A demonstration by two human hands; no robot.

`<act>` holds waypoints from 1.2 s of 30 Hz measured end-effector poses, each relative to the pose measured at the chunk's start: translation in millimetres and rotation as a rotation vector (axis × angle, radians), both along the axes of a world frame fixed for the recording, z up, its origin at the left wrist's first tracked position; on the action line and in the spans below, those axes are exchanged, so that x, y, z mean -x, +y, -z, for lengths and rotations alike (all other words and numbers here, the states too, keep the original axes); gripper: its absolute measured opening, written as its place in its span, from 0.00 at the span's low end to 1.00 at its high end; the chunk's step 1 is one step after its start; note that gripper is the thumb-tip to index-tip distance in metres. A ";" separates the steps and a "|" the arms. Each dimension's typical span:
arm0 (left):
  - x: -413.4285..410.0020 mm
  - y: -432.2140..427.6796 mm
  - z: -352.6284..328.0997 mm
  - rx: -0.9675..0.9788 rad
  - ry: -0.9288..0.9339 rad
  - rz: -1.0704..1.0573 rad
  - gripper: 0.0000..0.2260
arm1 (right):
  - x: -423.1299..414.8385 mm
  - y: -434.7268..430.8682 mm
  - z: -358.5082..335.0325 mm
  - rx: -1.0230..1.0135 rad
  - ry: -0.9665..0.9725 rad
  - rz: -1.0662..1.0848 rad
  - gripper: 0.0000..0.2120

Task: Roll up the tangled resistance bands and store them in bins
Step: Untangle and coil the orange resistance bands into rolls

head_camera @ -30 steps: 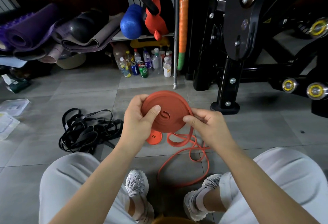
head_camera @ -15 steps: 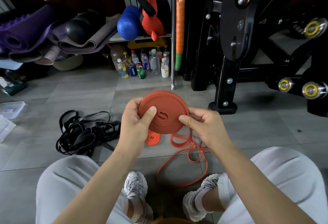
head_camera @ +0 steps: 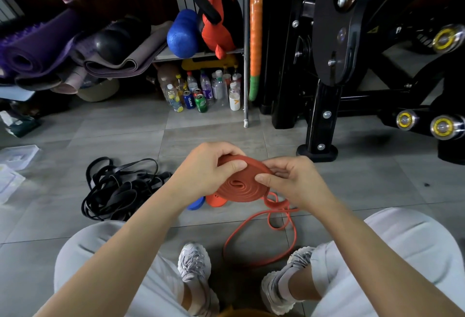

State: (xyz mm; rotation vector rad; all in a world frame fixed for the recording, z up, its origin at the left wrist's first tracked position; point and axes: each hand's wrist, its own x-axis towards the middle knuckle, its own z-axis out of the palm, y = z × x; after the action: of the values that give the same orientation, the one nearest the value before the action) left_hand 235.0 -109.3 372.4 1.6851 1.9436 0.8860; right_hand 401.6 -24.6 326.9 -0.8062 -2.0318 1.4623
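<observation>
Orange band (head_camera: 239, 187) tips flatter mid-roll, held above the floor (head_camera: 125, 128).
My left grip (head_camera: 201, 173) & right grip (head_camera: 294, 183) both pinch the coil, upright 1 s ago; loose tail (head_camera: 275, 203) not yet wound, black bands (head_camera: 118, 188) untouched. Bins come later.

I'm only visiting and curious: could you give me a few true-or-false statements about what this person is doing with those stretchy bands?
1. The left hand and right hand both hold the orange coil. True.
2. The orange band is fully rolled up. False: a loose tail trails down to the floor.
3. The black bands are neatly rolled. False: they lie in a tangled heap.
4. A blue roll lies on the floor beside a small orange roll. True.
</observation>
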 end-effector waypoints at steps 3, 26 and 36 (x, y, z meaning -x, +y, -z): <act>-1.7 -1.0 -0.1 0.003 -0.011 -0.006 0.12 | -0.9 1.4 1.4 -0.053 -0.039 0.011 0.13; 2.0 -8.3 10.7 -0.090 -0.478 -0.202 0.12 | -7.2 4.6 -1.1 0.124 0.225 0.167 0.10; 4.2 -11.1 20.2 -0.127 -0.527 -0.263 0.12 | -5.3 5.7 -2.9 0.061 0.114 0.145 0.10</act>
State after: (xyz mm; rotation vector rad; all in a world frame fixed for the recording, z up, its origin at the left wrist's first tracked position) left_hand 230.8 -120.4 352.2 1.1098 1.7812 1.4106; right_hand 406.9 -18.9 329.8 -0.8561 -1.8138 1.4606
